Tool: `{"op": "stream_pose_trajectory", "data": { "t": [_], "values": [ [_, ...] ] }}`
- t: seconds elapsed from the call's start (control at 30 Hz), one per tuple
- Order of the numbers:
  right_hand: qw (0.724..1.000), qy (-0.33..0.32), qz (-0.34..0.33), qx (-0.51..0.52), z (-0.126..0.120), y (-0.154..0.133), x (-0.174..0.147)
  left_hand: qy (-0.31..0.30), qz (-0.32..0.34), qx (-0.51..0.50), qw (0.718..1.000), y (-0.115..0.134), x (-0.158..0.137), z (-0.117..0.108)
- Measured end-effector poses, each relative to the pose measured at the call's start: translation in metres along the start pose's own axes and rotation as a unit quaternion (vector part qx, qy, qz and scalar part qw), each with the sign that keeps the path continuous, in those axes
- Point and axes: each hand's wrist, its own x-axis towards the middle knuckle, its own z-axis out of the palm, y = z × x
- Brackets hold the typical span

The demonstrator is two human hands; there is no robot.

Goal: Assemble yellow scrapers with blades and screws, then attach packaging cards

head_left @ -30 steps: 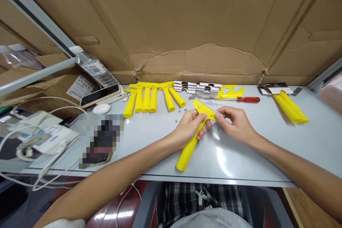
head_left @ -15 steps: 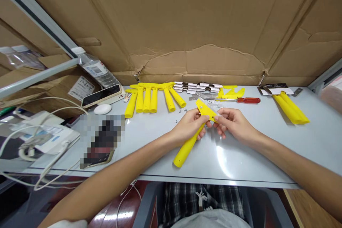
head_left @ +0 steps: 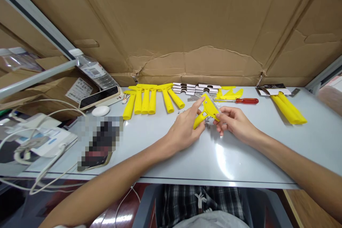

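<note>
head view. both hands meet over the middle of the grey table (head_left: 240,156), well back from its near edge. the left hand (head_left: 184,131) grips a yellow scraper (head_left: 206,108) by the handle, fingers curled under it, forefinger stretched up along the head's left side. the right hand (head_left: 232,123) pinches the right edge of the scraper head between thumb and fingertips. the scraper is lifted off the table and tilted, head upward and away from the person; most of its handle is hidden in the left hand. small screws (head_left: 207,123) lie on the table just under it.

along the far edge, against the cardboard wall (head_left: 187,25), from left to right: a row of scrapers (head_left: 149,99) with handles pointing toward the person, a stack of blades (head_left: 196,87), loose yellow plates (head_left: 231,92), a red screwdriver (head_left: 244,100) lying crosswise just beyond the right hand, and a pair of handles (head_left: 288,108) well apart at far right.

at the left end: a phone (head_left: 98,96), a bottle (head_left: 93,71) lying tilted, a white mouse (head_left: 100,110), cables (head_left: 40,156) near the edge. bare table lies in front of the hands and to the right of the right forearm.
</note>
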Motion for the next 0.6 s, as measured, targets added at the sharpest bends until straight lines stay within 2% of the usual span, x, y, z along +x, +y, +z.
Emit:
{"op": "stream_pose_trajectory", "data": {
  "t": [0.13, 0.4, 0.6],
  "values": [
    [1.0, -0.002, 0.0, -0.007, -0.0003, 0.0011, 0.0005, -0.012, 0.031, 0.057, 0.998, -0.0022, -0.001, 0.002],
    [0.999, -0.008, -0.001, -0.039, 0.0014, -0.0004, 0.0, -0.053, 0.012, 0.169, 0.984, -0.0035, -0.0013, 0.004],
    [0.999, -0.007, -0.003, -0.053, 0.0039, -0.0025, -0.0011, -0.07, 0.004, 0.148, 0.987, -0.0034, -0.0013, 0.0036]
  ]
}}
